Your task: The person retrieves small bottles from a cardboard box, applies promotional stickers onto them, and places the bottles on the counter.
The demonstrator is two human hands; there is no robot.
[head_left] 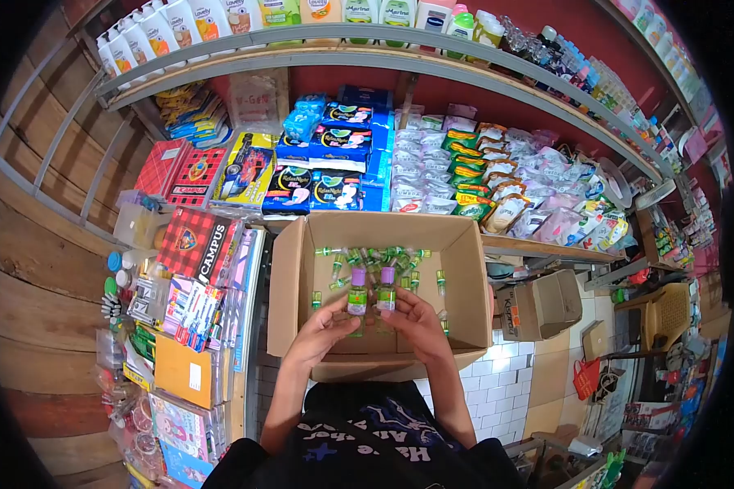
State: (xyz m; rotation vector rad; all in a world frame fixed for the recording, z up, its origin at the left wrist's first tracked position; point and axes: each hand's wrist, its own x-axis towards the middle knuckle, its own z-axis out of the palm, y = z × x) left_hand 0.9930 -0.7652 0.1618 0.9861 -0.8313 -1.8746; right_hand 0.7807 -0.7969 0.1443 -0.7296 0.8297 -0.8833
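Observation:
Both hands are over an open cardboard box (302, 326). My left hand (324, 332) is closed round a small clear bottle (357, 300) with a purple cap and a green and purple label. A matching bottle (386, 298) stands upright in my right hand (420, 324), its fingers wrapped at the lower part. The two bottles are side by side, a small gap between them. Behind them, on the floor of the box, lie several small bottles with green labels (416, 280), scattered and mostly at the back.
A shelf rail (302, 41) with lotion bottles runs across the top. Blue packs (347, 138) and small sachets (465, 171) sit behind the box. Stacked notebooks (192, 244) stand at the left; a smaller open box (546, 310) is at the right.

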